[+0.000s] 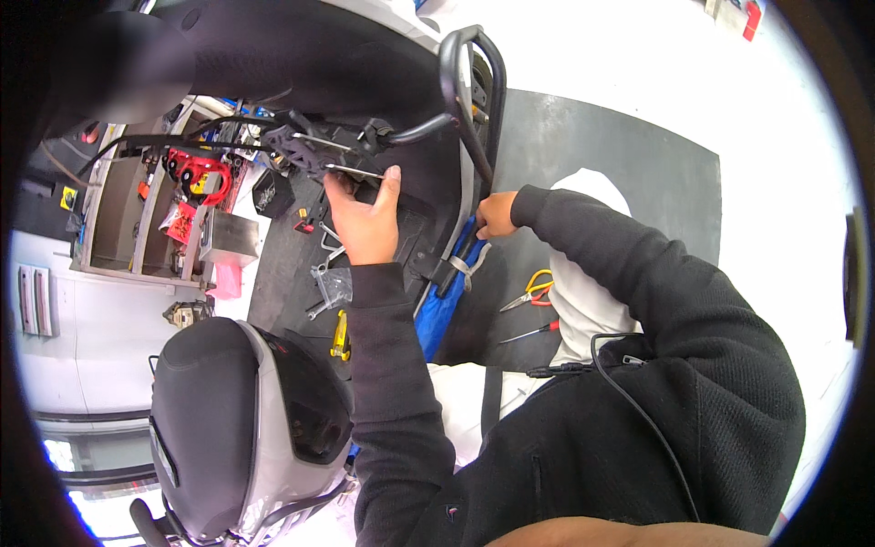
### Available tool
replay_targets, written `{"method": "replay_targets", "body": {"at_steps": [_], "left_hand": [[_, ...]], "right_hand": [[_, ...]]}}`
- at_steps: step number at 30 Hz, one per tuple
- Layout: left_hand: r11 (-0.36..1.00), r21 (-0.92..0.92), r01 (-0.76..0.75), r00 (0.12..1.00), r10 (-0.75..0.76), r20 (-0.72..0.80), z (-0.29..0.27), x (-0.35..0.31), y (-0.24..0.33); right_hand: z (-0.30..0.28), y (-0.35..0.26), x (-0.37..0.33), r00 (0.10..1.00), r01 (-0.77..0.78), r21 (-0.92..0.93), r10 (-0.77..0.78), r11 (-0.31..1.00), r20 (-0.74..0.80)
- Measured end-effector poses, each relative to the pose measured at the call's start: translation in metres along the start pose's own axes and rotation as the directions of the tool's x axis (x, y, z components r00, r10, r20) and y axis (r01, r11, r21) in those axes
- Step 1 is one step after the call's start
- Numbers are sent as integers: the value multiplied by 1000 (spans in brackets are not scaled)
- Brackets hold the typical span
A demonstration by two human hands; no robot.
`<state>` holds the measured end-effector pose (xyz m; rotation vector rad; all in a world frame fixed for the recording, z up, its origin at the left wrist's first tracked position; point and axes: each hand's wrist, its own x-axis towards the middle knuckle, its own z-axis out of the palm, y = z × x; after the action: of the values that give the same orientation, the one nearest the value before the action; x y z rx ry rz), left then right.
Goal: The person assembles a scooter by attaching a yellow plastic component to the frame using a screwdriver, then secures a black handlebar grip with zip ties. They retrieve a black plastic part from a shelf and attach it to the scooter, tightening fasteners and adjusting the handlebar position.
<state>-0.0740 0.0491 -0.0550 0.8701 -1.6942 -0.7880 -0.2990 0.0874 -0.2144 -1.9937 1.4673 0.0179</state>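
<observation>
My left hand (367, 223) reaches up to a dark bracket-like part (293, 150) that carries two thin metal plates. My thumb and fingers close around the near end of the lower plate (355, 170); the fingertips are partly hidden behind it. Black cables (146, 142) run off this part to the left. On the right, my right hand (497, 215) is closed at the black tubular guard bar (498, 109) of a scooter, beside a blue cloth (444, 305) and a pale strap (467, 266). Its fingertips are mostly out of sight.
Yellow-and-red-handled scissors (530, 290) and a red-handled screwdriver (530, 332) lie by my leg. On the scooter floor are a clear plastic bag (334, 284), a wrench (315, 310) and a yellow tool (340, 335). The scooter seat (205, 419) stands lower left; shelves (137, 219) hold parts.
</observation>
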Motion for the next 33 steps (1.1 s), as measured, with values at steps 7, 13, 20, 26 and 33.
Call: {"method": "replay_targets", "body": {"at_steps": [7,13,20,26,33], "left_hand": [[997,-74,-7,1000,7,3,-2,0,11],[997,-78,-1,998,-4,-55,0,7,2],[964,263,31,997,-10,-80,-2,12,16],[942,304,144,990,-141,-32,-2,21,30],[779,226,585,729,-627,276,-164,3,-30]], "right_hand": [[-11,3,-6,999,43,27,-42,999,-26],[-14,11,-16,982,147,81,-136,986,-127],[-23,26,-35,971,185,84,-169,979,-171],[-30,30,-44,964,233,105,-215,967,-159],[-33,29,-59,980,174,93,-162,980,-119]]}}
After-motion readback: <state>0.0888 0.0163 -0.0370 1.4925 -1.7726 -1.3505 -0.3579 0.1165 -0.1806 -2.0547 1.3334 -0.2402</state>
